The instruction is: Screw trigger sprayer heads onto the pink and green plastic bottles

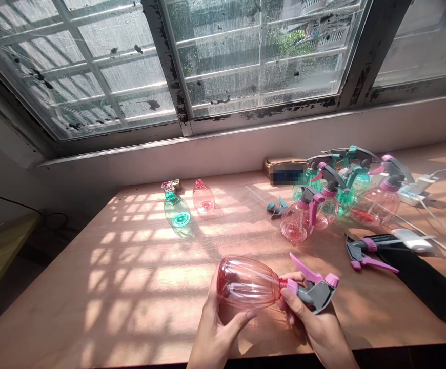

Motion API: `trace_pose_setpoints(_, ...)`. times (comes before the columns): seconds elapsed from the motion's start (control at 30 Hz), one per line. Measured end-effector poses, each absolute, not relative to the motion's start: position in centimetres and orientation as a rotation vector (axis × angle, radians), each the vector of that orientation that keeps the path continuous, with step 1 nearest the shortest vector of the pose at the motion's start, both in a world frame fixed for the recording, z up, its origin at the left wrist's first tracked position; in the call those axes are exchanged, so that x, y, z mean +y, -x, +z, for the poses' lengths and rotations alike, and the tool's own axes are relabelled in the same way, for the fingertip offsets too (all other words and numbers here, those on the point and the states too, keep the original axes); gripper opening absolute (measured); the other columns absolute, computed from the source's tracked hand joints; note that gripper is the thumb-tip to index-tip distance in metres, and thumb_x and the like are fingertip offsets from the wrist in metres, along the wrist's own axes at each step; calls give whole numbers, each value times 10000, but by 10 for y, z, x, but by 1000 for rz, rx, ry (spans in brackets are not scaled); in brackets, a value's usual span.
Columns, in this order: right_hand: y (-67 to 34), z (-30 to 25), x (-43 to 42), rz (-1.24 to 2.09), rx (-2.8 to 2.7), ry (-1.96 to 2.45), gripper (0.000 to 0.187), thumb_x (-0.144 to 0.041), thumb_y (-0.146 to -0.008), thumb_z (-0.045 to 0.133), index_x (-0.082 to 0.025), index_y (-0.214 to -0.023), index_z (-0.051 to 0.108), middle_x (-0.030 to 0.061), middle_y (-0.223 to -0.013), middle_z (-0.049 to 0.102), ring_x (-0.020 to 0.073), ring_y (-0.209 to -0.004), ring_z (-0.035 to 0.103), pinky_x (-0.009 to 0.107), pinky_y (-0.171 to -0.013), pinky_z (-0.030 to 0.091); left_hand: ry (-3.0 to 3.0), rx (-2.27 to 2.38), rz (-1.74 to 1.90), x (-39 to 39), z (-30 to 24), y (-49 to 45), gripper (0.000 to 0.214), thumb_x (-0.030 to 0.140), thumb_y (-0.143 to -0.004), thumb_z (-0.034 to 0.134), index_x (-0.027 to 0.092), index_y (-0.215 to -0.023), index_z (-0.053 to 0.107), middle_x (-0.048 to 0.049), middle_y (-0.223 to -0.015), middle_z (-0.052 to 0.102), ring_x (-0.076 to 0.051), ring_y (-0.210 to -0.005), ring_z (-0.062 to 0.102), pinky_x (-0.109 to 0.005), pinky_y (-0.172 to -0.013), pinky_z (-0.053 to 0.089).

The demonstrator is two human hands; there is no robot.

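Near the front edge of the wooden table (pixel 161 287), both hands hold one clear red bottle (pixel 248 282), turned on its side with its base to the left and its neck to the right. The left hand (pixel 218 327) is clamped on the base end, palm against the side and thumb lying along the underside. The right hand (pixel 310 319) is clamped at the neck, thumb and fingers closed around the pink collar (pixel 292 286) of a grey spray head (pixel 319 296). The spray head sits at the bottle mouth, its pink trigger (pixel 305 267) pointing up and back towards the bottle; whether the thread is fully tight cannot be told. To the right, a loose spray head with a pink trigger (pixel 361 252) lies beside a black pouch (pixel 419 289), its tube extending across a white mouse (pixel 417 240). Behind the hands, a green bottle (pixel 177 210) and a pink bottle (pixel 204 199) without spray heads are near each other, close to some small blocks (pixel 171 185). At the right rear, a group of spray bottles (pixel 294 228) with fitted heads stands close together, in front of a cardboard box (pixel 272 165) and near white cables (pixel 440 220). A loose teal spray head (pixel 277 207) lies just left of this group.
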State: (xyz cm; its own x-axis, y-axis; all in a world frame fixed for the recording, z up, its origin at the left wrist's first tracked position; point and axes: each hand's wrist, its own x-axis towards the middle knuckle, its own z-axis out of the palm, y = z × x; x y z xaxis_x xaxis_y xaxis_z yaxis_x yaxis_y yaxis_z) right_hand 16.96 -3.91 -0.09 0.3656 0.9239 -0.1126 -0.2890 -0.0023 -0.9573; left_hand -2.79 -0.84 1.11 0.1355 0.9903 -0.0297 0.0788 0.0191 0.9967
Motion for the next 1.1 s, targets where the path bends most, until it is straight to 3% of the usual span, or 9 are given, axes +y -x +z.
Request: trace_pose_setpoints(1.1,-171,-2,-40,1098,-702,1180,462,-591,-831,875,-233,-1022,653,-23,-601,697,115,-463,560,204,-451,424,-1297,1161,1040,-8,8,29,911,466,-821,867,315,-1614,445,-90,-1600,581,-363,-1526,461,-486,-1293,309)
